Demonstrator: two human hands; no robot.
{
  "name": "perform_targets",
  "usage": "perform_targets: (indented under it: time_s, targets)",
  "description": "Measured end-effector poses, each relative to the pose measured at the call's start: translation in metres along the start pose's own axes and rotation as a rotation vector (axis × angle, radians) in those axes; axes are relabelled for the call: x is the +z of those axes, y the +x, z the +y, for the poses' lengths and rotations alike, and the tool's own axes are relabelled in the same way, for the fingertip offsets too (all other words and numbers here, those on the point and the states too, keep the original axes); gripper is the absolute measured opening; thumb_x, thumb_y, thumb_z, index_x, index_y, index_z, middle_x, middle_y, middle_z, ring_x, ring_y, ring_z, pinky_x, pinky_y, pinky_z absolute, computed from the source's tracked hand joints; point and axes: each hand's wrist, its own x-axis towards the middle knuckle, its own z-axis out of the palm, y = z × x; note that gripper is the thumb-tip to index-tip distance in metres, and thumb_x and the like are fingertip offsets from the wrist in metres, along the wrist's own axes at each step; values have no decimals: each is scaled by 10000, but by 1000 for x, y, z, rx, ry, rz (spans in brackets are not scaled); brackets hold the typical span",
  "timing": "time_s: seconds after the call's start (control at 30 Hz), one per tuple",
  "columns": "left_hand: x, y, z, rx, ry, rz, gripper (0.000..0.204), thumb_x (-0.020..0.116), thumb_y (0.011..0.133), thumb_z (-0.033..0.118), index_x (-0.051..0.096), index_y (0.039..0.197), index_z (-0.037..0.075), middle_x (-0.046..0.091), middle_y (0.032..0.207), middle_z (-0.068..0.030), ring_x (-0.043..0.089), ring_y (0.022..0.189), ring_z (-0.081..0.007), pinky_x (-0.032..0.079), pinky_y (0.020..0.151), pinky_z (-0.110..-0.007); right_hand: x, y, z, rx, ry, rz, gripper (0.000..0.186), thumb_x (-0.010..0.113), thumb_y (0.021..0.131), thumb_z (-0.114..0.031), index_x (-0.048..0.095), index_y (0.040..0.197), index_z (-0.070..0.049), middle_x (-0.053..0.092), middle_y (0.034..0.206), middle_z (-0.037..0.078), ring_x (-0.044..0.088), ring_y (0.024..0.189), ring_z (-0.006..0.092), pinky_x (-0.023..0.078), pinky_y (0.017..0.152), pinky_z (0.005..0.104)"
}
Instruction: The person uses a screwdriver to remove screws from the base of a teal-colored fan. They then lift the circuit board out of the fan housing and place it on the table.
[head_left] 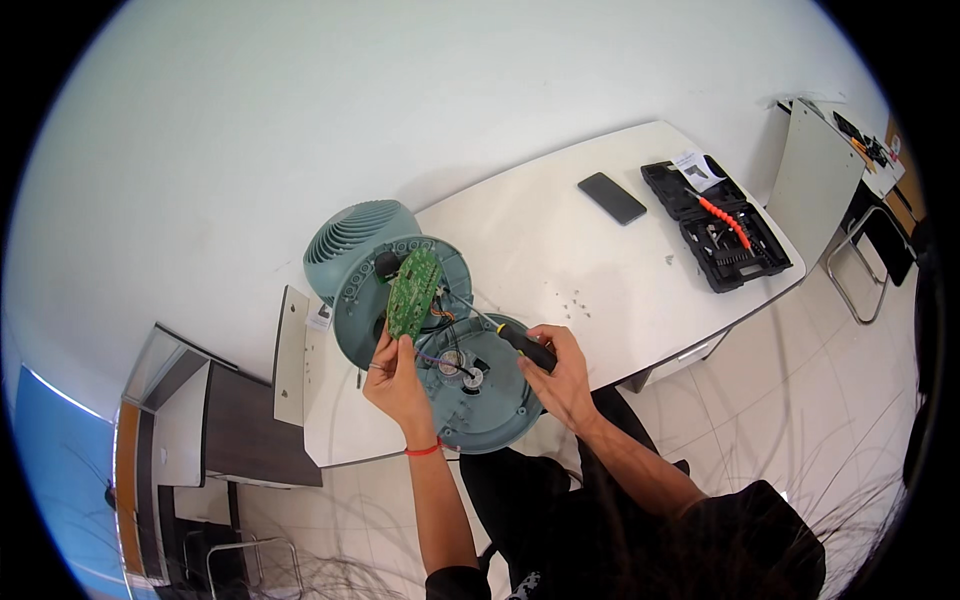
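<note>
My left hand [398,380] pinches the lower end of a green circuit board [414,292], which is tilted up over the opened fan housing. My right hand [562,375] is closed around the black and yellow handle of a screwdriver [525,345]. Its shaft points up and left, with the tip close to the board's right edge; whether they touch I cannot tell. Wires run from the board down to the round teal base [500,400], where two pale round parts show. Behind the board lies the open teal fan body [350,320] with its slatted grille [355,240].
Small screws [572,303] lie scattered on the white table [520,230]. A dark phone [612,198] rests farther back. At the right, an open black tool case [730,240] holds bits and an orange flexible shaft [722,218]. The wall rises behind the table.
</note>
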Motion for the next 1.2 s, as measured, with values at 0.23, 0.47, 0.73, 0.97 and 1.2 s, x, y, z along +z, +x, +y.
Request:
perform_targets:
  time_s: [0.23, 0.47, 0.73, 0.97, 1.2]
  targets:
    - [-5, 1, -1, -40, 16, 11, 149, 789, 910, -26, 726, 1016, -110, 664, 1303, -287, 708, 997, -186, 578, 871, -272, 9, -1, 4, 245, 217, -55, 322, 746, 920, -74, 612, 1205, -10, 615, 981, 83, 571, 802, 136, 485, 691, 304]
    - [-9, 1, -2, -37, 37, 1, 180, 810, 902, 0, 738, 1034, -99, 672, 1278, -285, 708, 997, -184, 574, 882, -277, 7, -2, 0, 119, 119, -12, 296, 773, 888, -46, 631, 1146, -16, 622, 1057, 91, 586, 853, 130, 499, 784, 289]
    - [-11, 2, -6, -23, 63, -1, 163, 812, 903, 10, 744, 1010, -94, 680, 1254, -269, 703, 1000, -184, 576, 879, -277, 10, -1, 22, 419, 567, 13, 215, 662, 1012, -95, 612, 1202, -6, 608, 1043, 39, 567, 863, 88, 482, 775, 247]
    - [-15, 5, -8, -9, 110, 9, 119, 795, 912, -5, 743, 970, -95, 693, 1194, -247, 696, 1008, -185, 590, 870, -275, 10, 1, 15, 280, 430, 73, 237, 648, 1034, -150, 602, 1218, -7, 630, 1015, 52, 578, 855, 92, 481, 766, 254]
    - [-16, 4, -3, -18, 114, 14, 100, 787, 914, -12, 741, 957, -89, 701, 1166, -225, 692, 1003, -183, 596, 858, -265, -6, 11, -5, 482, 284, -120, 231, 649, 1023, -144, 592, 1197, -2, 656, 942, 73, 597, 822, 103, 479, 699, 265]
